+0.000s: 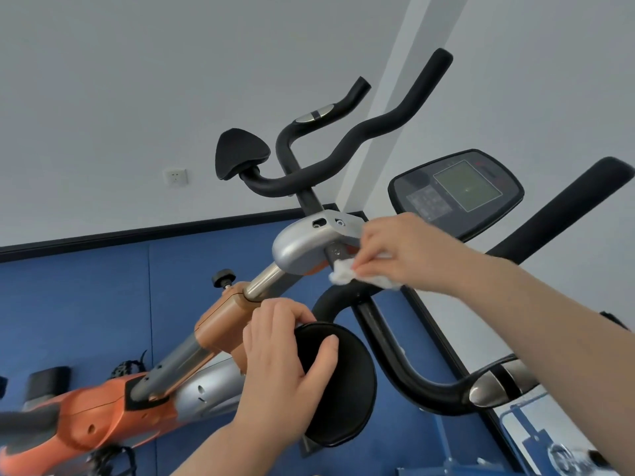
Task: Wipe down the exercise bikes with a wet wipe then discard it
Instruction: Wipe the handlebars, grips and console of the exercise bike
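Observation:
An orange and silver exercise bike (103,417) fills the tilted view, with black handlebars (371,132) and a console (457,192). My right hand (395,252) pinches a crumpled white wet wipe (343,274) against the handlebar stem just below the silver bracket (302,245). My left hand (288,365) grips the near black elbow pad (340,389), thumb across its face. A second black elbow pad (240,154) sits farther up on the handlebars.
A black adjustment knob (223,277) sticks out of the orange post clamp (223,324). A chrome grip sensor (498,386) sits on the near handlebar. Behind are a blue padded wall (86,304), a white wall with a socket (176,176), and a mirror at lower right.

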{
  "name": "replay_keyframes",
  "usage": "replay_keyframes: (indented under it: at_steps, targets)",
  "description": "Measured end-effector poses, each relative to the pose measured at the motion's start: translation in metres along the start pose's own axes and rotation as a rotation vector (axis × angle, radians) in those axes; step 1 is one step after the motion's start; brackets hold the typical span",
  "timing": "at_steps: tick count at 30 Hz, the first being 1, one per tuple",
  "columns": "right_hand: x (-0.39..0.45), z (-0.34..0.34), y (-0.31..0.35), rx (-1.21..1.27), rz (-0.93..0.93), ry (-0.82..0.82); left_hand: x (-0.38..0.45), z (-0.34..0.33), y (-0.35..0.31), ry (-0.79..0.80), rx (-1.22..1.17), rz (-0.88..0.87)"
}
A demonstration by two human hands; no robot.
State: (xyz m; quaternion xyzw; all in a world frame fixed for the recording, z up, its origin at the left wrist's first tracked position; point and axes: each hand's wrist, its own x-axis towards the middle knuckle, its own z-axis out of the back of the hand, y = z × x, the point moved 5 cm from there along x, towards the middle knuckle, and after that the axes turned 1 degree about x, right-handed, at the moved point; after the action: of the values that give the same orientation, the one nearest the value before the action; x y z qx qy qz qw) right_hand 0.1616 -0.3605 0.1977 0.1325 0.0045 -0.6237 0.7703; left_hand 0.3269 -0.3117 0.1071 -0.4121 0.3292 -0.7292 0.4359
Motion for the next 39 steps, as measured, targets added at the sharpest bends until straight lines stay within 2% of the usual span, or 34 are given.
replay_keyframes:
  at_steps: [4,6,8,10,12,15,17,18,21,23,27,29,31,33,35,39]
  targets:
    - [-0.027,0.016,-0.025,0.078,-0.192,-0.257,0.022,-0.002,-0.014,-0.001,-0.073,0.043]
    - [-0.027,0.001,-0.003,0.2,-0.176,-0.397,0.036,-0.006,-0.016,0.017,-0.06,0.052]
    - [-0.027,-0.027,0.023,0.262,-0.08,-0.41,0.041,-0.01,-0.015,0.061,-0.037,0.049]
    - [-0.039,-0.044,0.025,0.258,-0.061,-0.435,0.038,-0.009,-0.013,0.081,-0.022,0.046]
    - [-0.056,-0.035,0.001,0.185,-0.168,-0.581,0.034,-0.008,-0.01,0.085,-0.035,0.077]
    - [-0.085,-0.01,-0.029,0.156,-0.439,-0.812,0.033,-0.01,-0.008,0.094,-0.061,0.107]
    - [-0.079,-0.01,-0.016,0.156,-0.445,-0.864,0.034,-0.011,-0.008,0.099,-0.062,0.101]
    - [-0.07,-0.017,-0.003,0.184,-0.385,-0.853,0.034,-0.011,-0.008,0.102,-0.068,0.099]
    - [-0.044,-0.048,0.033,0.238,-0.239,-0.683,0.035,-0.009,-0.009,0.12,-0.078,0.086]
    - [-0.047,-0.046,0.019,0.218,-0.289,-0.673,0.036,-0.009,-0.009,0.145,-0.065,0.07]
    - [-0.074,-0.009,-0.026,0.169,-0.539,-0.717,0.036,-0.011,-0.007,0.195,-0.047,0.081]
    - [-0.063,0.001,-0.019,0.112,-0.531,-0.677,0.037,-0.011,-0.007,0.18,-0.045,0.078]
    - [-0.034,-0.006,0.007,0.135,-0.45,-0.558,0.038,-0.011,-0.007,0.161,-0.06,0.07]
    - [-0.008,-0.023,0.027,0.158,-0.409,-0.34,0.038,-0.011,-0.007,0.165,-0.055,0.052]
    - [0.004,-0.029,0.021,0.129,-0.473,-0.185,0.038,-0.01,-0.008,0.177,-0.044,0.038]
    - [0.002,0.001,-0.01,-0.053,-0.635,-0.093,0.037,-0.008,-0.007,0.181,-0.047,0.041]
